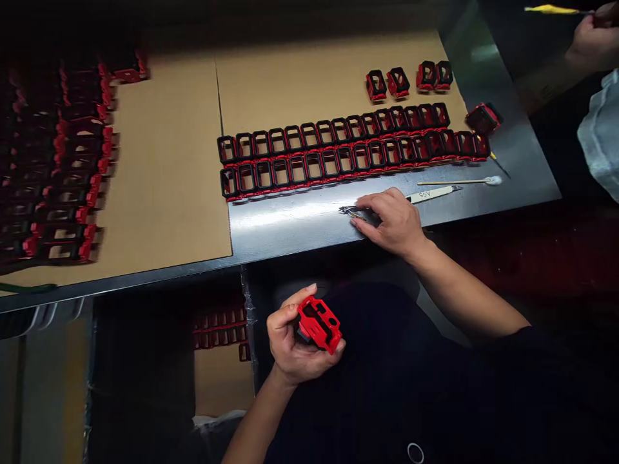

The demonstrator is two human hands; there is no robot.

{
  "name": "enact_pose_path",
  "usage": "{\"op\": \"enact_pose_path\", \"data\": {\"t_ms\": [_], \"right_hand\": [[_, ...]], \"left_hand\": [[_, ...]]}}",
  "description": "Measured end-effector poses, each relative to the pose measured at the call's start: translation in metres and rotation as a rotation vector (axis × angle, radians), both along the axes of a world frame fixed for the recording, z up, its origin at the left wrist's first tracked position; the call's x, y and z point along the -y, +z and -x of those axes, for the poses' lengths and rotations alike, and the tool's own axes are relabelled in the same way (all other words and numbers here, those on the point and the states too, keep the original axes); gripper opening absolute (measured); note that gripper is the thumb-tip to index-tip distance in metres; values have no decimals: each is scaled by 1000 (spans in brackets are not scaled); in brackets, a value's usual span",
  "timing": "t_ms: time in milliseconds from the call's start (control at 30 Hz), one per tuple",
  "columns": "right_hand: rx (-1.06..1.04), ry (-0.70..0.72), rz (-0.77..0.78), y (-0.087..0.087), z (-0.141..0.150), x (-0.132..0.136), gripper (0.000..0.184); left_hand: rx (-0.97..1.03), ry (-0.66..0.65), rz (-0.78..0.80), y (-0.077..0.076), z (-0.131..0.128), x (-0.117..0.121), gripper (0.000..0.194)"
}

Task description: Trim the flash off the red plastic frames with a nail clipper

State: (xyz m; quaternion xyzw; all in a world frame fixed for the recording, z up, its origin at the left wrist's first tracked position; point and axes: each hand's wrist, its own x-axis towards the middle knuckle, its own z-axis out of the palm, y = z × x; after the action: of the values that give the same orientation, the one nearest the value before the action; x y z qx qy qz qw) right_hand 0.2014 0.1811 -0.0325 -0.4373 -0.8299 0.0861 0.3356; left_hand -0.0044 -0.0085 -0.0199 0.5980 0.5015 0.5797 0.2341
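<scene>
My left hand (pixel 294 348) is closed around a red plastic part (pixel 322 325) with cut-outs and a dark inside, held below the table edge. Over the metal table's front, my right hand (pixel 394 222) has thumb and fingers on a small metal tool (pixel 349 211), perhaps nippers, its tips pointing left. A white-handled knife (pixel 435 193) marked A55 lies beside that hand, its near end hidden. Just beyond the knife is a swab (pixel 459 182) with a fluffy white head. Two rows of black-and-red frames (pixel 309 161) stand behind my right hand.
Cardboard (pixel 169 167) covers much of the metal table (pixel 290 225). More red-and-black parts (pixel 77 161) crowd the left side, and several frames (pixel 399 82) stand apart at the back right. Another person's hand (pixel 597 38) holds a yellow-tipped tool (pixel 551 9) at upper right.
</scene>
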Motion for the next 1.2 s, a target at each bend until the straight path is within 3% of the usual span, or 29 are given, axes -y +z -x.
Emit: {"op": "enact_pose_path", "data": {"t_ms": [100,133,233,300,400,500,600,733,933,1200], "right_hand": [[-182,0,75,24,8,25,17],[-263,71,202,35,10,38,16],[-397,414,827,60,20,75,19],[-406,488,1071,65,27,90,18],[-388,452,1075,60,28,93,13],[-442,308,1019,51,16,82,29],[-606,138,1144,44,1,73,35],[-632,303,1413,47,0,79,38],[-498,518,1597,57,16,90,39],[-505,526,1656,52,19,91,31]], "left_hand": [[-100,2,-31,2,4,0,73],[-135,-4,-41,2,5,0,75],[-225,-49,-72,2,10,-2,84],[-280,-90,-92,2,11,-5,88],[-337,-113,-113,5,11,-8,86],[-307,-74,-119,8,9,-9,83],[-223,-77,-89,8,7,-10,80],[-176,-136,-68,3,5,-10,84],[-85,-97,-5,-4,3,-4,84],[85,-145,130,-6,-2,2,78]]}}
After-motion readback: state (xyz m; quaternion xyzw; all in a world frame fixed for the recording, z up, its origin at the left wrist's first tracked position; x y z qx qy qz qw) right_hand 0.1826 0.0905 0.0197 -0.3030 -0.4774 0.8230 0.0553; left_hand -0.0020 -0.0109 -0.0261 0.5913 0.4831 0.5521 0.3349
